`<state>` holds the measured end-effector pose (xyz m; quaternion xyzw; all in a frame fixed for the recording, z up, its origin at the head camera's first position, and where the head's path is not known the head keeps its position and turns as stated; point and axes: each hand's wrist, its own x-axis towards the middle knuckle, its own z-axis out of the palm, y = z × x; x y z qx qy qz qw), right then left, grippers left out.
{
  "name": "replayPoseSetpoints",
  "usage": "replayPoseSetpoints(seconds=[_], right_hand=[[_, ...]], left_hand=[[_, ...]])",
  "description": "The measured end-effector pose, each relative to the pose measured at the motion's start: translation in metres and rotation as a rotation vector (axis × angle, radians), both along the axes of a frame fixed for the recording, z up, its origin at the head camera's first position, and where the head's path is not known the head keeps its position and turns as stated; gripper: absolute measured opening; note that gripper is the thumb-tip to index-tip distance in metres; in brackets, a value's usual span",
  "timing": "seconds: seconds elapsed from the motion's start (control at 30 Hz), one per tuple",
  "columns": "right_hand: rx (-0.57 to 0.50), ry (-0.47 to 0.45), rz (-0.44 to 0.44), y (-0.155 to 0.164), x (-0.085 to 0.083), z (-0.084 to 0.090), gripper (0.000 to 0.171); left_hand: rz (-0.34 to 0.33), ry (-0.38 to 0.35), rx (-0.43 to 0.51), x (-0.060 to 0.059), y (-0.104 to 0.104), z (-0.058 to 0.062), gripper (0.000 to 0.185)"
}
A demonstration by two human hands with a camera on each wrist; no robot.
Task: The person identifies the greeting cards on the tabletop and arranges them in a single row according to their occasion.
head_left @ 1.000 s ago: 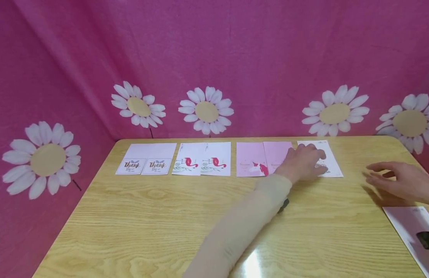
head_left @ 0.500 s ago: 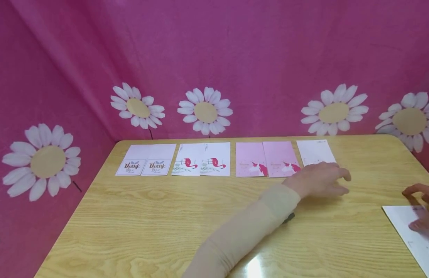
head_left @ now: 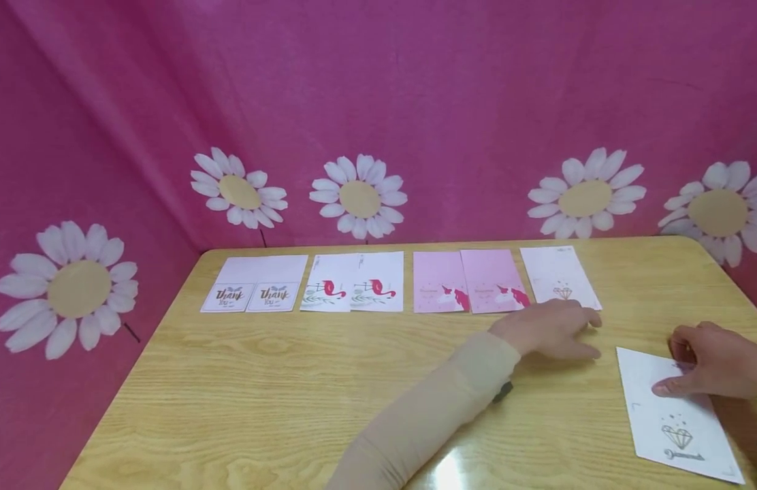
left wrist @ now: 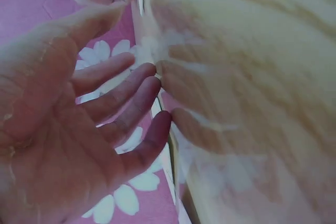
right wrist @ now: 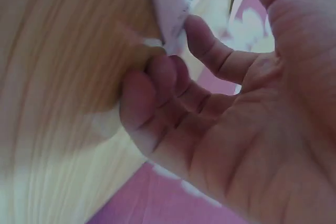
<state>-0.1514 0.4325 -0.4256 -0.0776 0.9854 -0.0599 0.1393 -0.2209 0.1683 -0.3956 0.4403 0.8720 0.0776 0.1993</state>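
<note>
My right hand (head_left: 721, 361) pinches the far edge of a white card (head_left: 651, 384) printed with a diamond and a key. In the right wrist view, the card's corner (right wrist: 170, 3) sits between the thumb and curled fingers. My left hand (head_left: 553, 330) hovers over the table with its fingers loosely spread, holding nothing. Just behind it lies another white card (head_left: 550, 269) with a diamond print, its lower part partly hidden by that hand. Seen from the left wrist, the left fingers (left wrist: 149, 140) are bare and gently bent.
Along the back of the wooden table (head_left: 262, 395) lie pairs of cards: thank-you cards (head_left: 256, 269), flamingo cards (head_left: 378, 269) and pink unicorn cards (head_left: 491, 265). A pink curtain (head_left: 452, 122) with daisies stands behind the table's back edge.
My right hand went to the white card at the right, took hold of its edge and pulled it leftward. The left hand drew back off the other diamond card toward the front.
</note>
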Motion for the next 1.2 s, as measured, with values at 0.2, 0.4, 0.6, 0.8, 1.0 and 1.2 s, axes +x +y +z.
replayPoseSetpoints(seconds=[0.2, 0.4, 0.6, 0.8, 1.0, 1.2], right_hand=[[-0.008, 0.014, 0.050, -0.032, -0.002, 0.006, 0.057], [-0.072, 0.003, 0.054, -0.053, -0.006, 0.006, 0.060], [-0.089, -0.045, 0.011, -0.058, -0.009, 0.008, 0.066], [-0.107, -0.050, -0.022, -0.057, -0.010, 0.007, 0.072], [-0.102, -0.026, -0.034, -0.061, -0.007, 0.006, 0.072], [-0.123, 0.058, -0.016, -0.063, -0.006, 0.006, 0.065]], left_hand=[[0.041, 0.019, -0.107, 0.011, -0.004, 0.003, 0.067], [0.064, 0.042, -0.146, 0.018, -0.005, 0.004, 0.072], [0.070, 0.041, -0.137, 0.021, -0.006, 0.002, 0.067], [0.100, -0.001, -0.069, 0.020, -0.008, 0.000, 0.054], [0.119, -0.136, 0.082, 0.016, -0.007, -0.002, 0.029], [0.124, -0.201, 0.171, 0.012, -0.007, -0.004, 0.027]])
